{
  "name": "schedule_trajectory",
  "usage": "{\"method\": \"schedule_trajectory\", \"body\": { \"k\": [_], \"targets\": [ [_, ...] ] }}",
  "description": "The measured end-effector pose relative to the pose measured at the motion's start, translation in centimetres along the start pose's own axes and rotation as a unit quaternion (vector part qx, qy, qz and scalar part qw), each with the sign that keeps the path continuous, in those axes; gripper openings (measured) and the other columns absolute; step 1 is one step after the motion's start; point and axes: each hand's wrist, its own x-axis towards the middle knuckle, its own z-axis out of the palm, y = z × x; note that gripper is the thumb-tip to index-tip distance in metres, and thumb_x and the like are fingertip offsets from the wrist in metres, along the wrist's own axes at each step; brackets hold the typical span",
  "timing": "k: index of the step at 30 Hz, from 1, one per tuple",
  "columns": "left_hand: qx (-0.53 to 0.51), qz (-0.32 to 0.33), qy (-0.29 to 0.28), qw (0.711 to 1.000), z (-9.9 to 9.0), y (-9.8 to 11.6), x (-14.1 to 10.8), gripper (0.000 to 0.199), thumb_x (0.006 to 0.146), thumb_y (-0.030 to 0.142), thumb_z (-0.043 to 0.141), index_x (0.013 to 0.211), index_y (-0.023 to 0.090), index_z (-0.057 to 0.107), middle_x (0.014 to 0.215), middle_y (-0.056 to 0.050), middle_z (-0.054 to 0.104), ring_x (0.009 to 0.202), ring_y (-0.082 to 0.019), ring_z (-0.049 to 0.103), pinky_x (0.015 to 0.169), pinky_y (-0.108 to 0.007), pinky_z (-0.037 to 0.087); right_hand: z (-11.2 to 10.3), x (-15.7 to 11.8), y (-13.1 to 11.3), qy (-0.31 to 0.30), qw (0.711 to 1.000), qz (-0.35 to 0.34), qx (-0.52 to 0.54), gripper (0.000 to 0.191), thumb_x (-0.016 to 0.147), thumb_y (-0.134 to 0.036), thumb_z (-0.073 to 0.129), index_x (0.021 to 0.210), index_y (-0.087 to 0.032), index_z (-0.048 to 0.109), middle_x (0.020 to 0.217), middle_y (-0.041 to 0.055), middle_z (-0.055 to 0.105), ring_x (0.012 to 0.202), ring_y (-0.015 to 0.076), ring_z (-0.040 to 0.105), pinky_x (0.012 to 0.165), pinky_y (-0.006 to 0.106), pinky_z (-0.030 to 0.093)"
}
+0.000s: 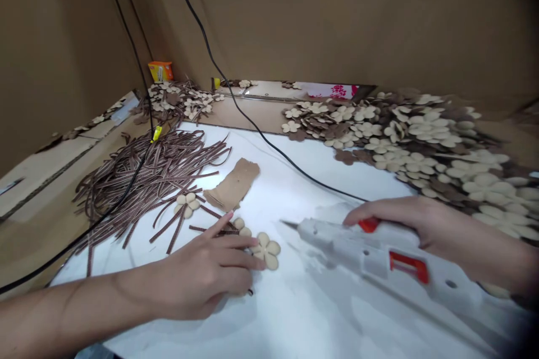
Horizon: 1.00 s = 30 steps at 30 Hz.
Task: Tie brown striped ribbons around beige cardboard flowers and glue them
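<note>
My left hand (pixel 206 275) lies on the white sheet (pixel 295 314), its fingers extended over a brown striped ribbon strip (pixel 213 228). Its fingertips touch a cream felt flower (pixel 265 250) with several petals, and small cream petals (pixel 241 227) sit by the thumb. My right hand (pixel 446 230) is shut around a white hot glue gun (pixel 379 258) with a red trigger, its metal nozzle pointing left toward the flower. Another cream flower (pixel 186 204) lies on strips to the left. The hands are apart.
A heap of brown striped strips (pixel 155 190) and a torn cardboard piece (pixel 233 183) lie on the sheet. Piles of cream and brown flower cutouts (pixel 404 134) fill the back right, with more (pixel 181 100) at back left. A black cable (pixel 269 140) crosses the sheet. Cardboard walls surround the area.
</note>
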Motion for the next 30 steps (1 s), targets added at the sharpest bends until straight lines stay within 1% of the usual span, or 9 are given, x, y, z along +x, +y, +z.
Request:
{"method": "schedule_trajectory", "body": {
  "k": [2,6,9,12,17,20,24,26,30],
  "targets": [
    [0.000,-0.004,0.002,1.000,0.1,0.0,-0.1,0.021,0.082,0.006,0.044,0.087,0.019,0.060,0.120,0.000,0.062,0.126,-0.019,0.041,0.113,-0.036,-0.007,-1.2,0.3,1.0,0.023,0.998,0.032,-0.049,0.052,0.056,-0.008,0.045,0.099,-0.032,0.062,0.102,0.0012,0.066,0.091,0.0220,0.062,0.075,0.030,0.048],
    [-0.010,-0.002,0.043,0.999,0.3,0.1,-0.4,0.020,0.080,0.004,0.047,0.081,0.020,0.059,0.121,-0.001,0.061,0.128,-0.022,0.038,0.113,-0.042,0.004,-1.3,0.9,1.5,0.054,0.977,0.137,-0.152,0.054,0.062,-0.007,0.046,0.112,-0.027,0.052,0.106,0.0089,0.059,0.091,0.0249,0.060,0.069,0.033,0.046],
    [-0.039,0.004,0.117,0.992,0.4,0.1,-0.6,0.023,0.075,0.000,0.046,0.080,0.018,0.060,0.108,-0.007,0.063,0.119,-0.024,0.043,0.106,-0.041,0.026,-0.2,1.4,1.2,0.034,0.983,0.110,-0.142,0.050,0.066,-0.005,0.043,0.111,-0.025,0.050,0.107,0.0095,0.056,0.093,0.0229,0.059,0.074,0.031,0.045],
    [-0.093,-0.051,0.189,0.976,0.3,0.4,-0.5,0.027,0.075,-0.001,0.043,0.084,0.017,0.062,0.093,-0.008,0.062,0.097,-0.020,0.051,0.085,-0.032,0.042,0.6,1.8,1.2,0.030,0.984,0.069,-0.163,0.048,0.069,-0.005,0.043,0.115,-0.020,0.048,0.108,0.0116,0.056,0.093,0.0237,0.059,0.078,0.033,0.045],
    [-0.271,-0.205,0.224,0.913,0.1,1.1,0.3,0.016,0.084,0.014,0.048,0.072,0.016,0.059,0.074,-0.003,0.059,0.073,-0.015,0.052,0.067,-0.026,0.040,1.5,2.1,2.2,0.065,0.970,0.000,-0.233,0.053,0.068,0.000,0.038,0.116,-0.019,0.048,0.105,0.0092,0.058,0.098,0.0229,0.056,0.080,0.032,0.045],
    [-0.389,-0.234,0.227,0.862,0.3,1.2,0.6,0.020,0.085,0.026,0.051,0.071,0.015,0.057,0.072,-0.002,0.058,0.070,-0.013,0.052,0.063,-0.023,0.038,1.4,2.2,2.1,0.081,0.958,-0.027,-0.275,0.057,0.067,0.003,0.037,0.119,-0.018,0.049,0.106,0.0099,0.057,0.102,0.0251,0.052,0.082,0.036,0.044],
    [-0.411,-0.241,0.228,0.849,0.5,1.3,0.8,0.023,0.085,0.031,0.052,0.068,0.015,0.056,0.068,0.000,0.054,0.066,-0.012,0.049,0.060,-0.021,0.036,0.8,2.0,-1.8,0.156,0.945,-0.033,-0.285,0.049,0.072,-0.001,0.039,0.119,-0.010,0.050,0.115,0.0168,0.051,0.109,0.0317,0.044,0.090,0.046,0.036],
    [-0.405,-0.240,0.221,0.854,0.6,1.5,1.0,0.022,0.084,0.030,0.053,0.069,0.015,0.057,0.069,0.000,0.054,0.067,-0.012,0.049,0.061,-0.021,0.036,0.7,1.7,-5.4,0.181,0.962,-0.056,-0.198,0.033,0.078,-0.009,0.043,0.109,-0.014,0.055,0.110,0.0134,0.053,0.106,0.0285,0.045,0.088,0.042,0.038],
    [-0.393,-0.239,0.210,0.863,0.7,1.9,1.4,0.021,0.084,0.029,0.052,0.070,0.014,0.059,0.068,0.000,0.052,0.065,-0.011,0.046,0.059,-0.021,0.034,1.5,1.7,-11.6,0.092,0.992,-0.043,0.070,0.013,0.083,-0.030,0.054,0.091,-0.023,0.060,0.093,0.0030,0.059,0.087,0.0184,0.053,0.074,0.029,0.043]
  ]
}}
